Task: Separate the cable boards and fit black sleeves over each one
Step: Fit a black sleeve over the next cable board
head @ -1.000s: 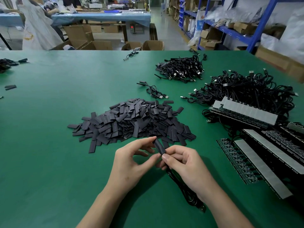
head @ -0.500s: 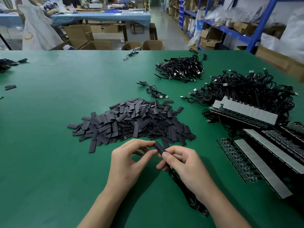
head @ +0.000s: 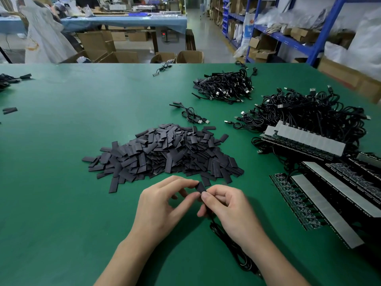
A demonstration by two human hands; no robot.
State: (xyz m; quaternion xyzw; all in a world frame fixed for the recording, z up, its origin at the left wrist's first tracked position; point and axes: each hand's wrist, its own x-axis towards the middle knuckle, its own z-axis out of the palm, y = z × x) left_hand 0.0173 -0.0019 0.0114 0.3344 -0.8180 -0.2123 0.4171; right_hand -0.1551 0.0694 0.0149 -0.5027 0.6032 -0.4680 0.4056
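A black sleeve [head: 200,187] is pinched between the thumb and fingers of my left hand [head: 162,207] just above the green table. My right hand [head: 228,209] grips the cable end that goes into the sleeve; the small board on it is hidden by sleeve and fingers. The black cable [head: 231,244] trails from under my right hand toward the near edge. A large heap of loose black sleeves [head: 165,153] lies right behind my hands. Strips of joined cable boards [head: 321,203] with their cables lie at the right.
Two piles of black USB cables [head: 224,87] [head: 305,114] sit at the back right, with one loose cable [head: 191,115] in front of them. A few stray sleeves [head: 9,110] lie at the far left. Blue shelving and cartons stand beyond the table.
The sleeve shows less length between my hands than a second ago. My fingers have closed in around it. The cable under my right hand has shifted slightly.
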